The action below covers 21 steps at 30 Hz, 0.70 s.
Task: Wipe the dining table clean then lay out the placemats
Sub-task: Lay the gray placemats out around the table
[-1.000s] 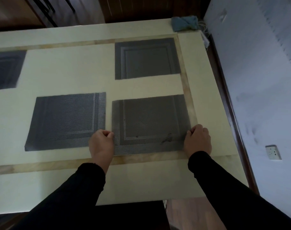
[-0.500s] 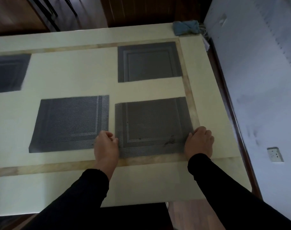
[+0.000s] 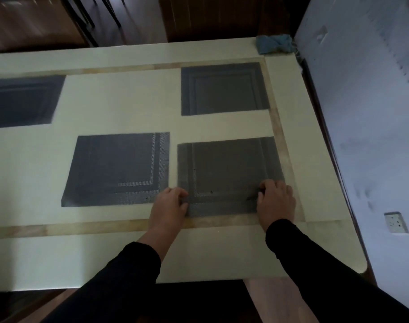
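Note:
Several dark grey woven placemats lie flat on the cream dining table (image 3: pixel 119 257). My left hand (image 3: pixel 169 206) pinches the near left corner of the nearest placemat (image 3: pixel 226 169), and my right hand (image 3: pixel 276 201) grips its near right corner. This mat sits just inside the table's tan inlay border. Another placemat (image 3: pixel 119 169) lies close to its left, a third placemat (image 3: pixel 224 89) lies behind it, and a fourth placemat (image 3: pixel 21 101) is cut off at the far left.
A crumpled blue cloth (image 3: pixel 274 44) sits at the table's far right corner. A pale wall (image 3: pixel 373 113) with a socket (image 3: pixel 395 222) runs close along the right edge. Dark chair legs (image 3: pixel 89 17) stand beyond the far edge.
My right hand has shifted left onto the mat's near right corner. The mat's near edge has slid slightly, and my head has moved so the table appears lower in view.

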Available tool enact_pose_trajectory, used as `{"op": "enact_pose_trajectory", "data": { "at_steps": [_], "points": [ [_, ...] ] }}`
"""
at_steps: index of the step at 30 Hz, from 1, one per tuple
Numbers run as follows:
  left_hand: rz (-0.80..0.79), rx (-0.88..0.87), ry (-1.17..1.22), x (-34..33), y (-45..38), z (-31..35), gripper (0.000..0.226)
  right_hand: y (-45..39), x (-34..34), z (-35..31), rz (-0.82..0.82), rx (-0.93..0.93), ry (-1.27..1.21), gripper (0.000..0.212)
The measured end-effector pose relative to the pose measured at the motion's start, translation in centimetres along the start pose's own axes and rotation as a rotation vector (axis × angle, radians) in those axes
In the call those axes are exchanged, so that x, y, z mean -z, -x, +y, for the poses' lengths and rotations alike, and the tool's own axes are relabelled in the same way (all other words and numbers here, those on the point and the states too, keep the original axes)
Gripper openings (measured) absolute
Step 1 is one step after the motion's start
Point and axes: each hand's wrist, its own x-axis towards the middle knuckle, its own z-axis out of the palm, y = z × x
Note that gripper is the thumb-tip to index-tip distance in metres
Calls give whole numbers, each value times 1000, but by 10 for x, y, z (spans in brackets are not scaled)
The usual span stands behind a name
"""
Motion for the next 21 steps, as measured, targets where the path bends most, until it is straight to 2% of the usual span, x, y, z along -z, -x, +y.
{"op": "enact_pose_trajectory", "data": {
  "at_steps": [5,11,17,21],
  "points": [
    [72,21,19,24,2,-36,19,17,-2,-47,-3,165,-61,22],
    [130,-8,-22,70,-4,-76,23,49,-14,-125,-22,246,-112,26],
    [156,60,-6,115,-16,-128,32,72,-37,-202,-76,257,-177,33],
    [197,198,-8,139,-21,-166,38,86,-53,-243,-136,209,-259,42]
  ]
}}
